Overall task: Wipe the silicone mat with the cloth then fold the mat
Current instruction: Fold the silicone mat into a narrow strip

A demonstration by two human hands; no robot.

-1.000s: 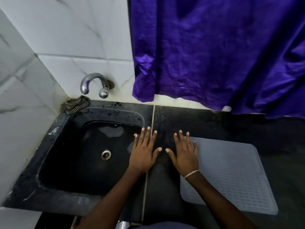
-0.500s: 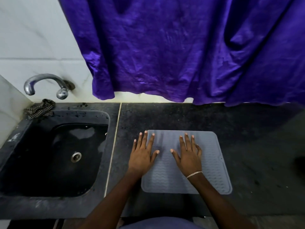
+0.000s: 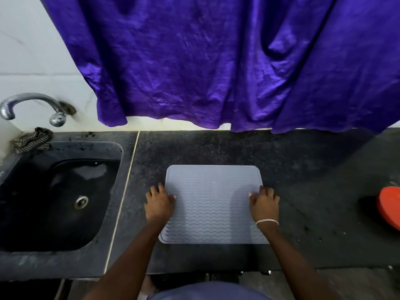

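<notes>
The grey silicone mat (image 3: pixel 213 198), ribbed with wavy lines, lies flat on the dark stone counter (image 3: pixel 216 148) in front of me. My left hand (image 3: pixel 159 204) is at the mat's left edge, thumb on top and fingers curled at the rim. At the right edge, my right hand (image 3: pixel 264 205), with a bracelet on the wrist, holds the mat the same way. A crumpled checked cloth (image 3: pixel 32 140) sits at the back left corner of the sink, far from both hands.
A black sink (image 3: pixel 60 198) with a metal drain lies to the left, under a chrome tap (image 3: pixel 32 105). A purple curtain (image 3: pixel 205 61) hangs behind the counter. A red round object (image 3: pixel 389 208) sits at the right edge.
The view has swung right from the sink to centre on the mat. Both hands went from lying flat, fingers spread, to apart at the mat's left and right edges with fingers curled.
</notes>
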